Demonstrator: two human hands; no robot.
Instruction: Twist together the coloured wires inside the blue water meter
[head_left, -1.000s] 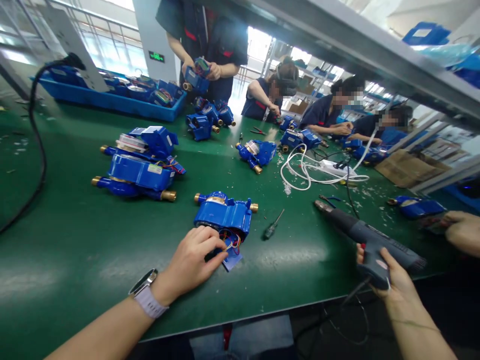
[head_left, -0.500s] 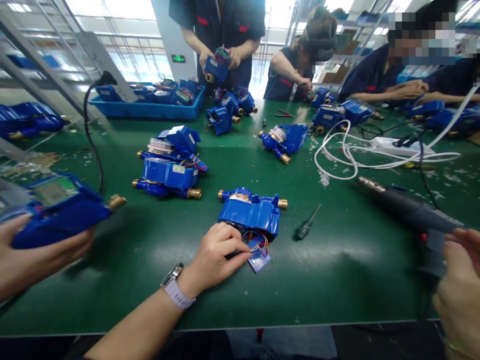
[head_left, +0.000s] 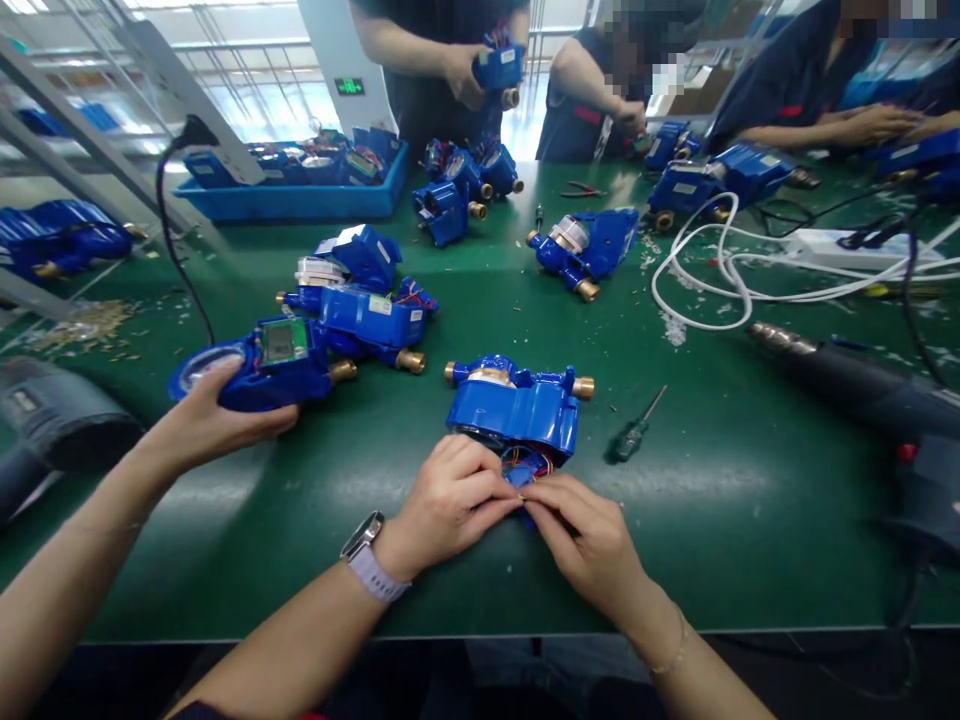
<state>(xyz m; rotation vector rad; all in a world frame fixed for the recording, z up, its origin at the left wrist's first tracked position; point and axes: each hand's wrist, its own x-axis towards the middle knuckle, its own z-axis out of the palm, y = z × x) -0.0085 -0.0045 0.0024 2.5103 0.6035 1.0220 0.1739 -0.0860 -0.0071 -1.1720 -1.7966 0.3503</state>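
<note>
Tabletop [head_left: 300, 500]: green, littered with debris and blue meters. Heat gun [head_left: 862, 395] lying at 3 o'clock, unattended. Co-worker's hand [head_left: 202, 425] at 9 o'clock holding second meter [head_left: 262, 360]. Meter [head_left: 517, 405] at centre, flat on tabletop, open side toward person. Screwdriver [head_left: 634, 432] just beside meter, toward 3 o'clock. Left hand [head_left: 450, 495] and right hand [head_left: 592, 535] at 6 o'clock of meter, both pinched narrow on wires [head_left: 529, 465] at opening. Judgement: keep pinch light near wire ends, avoid tugging at joints, keep meter steady.

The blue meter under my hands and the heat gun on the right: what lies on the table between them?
In the head view, only a small screwdriver lies between the blue meter and the heat gun; otherwise green table.
</note>
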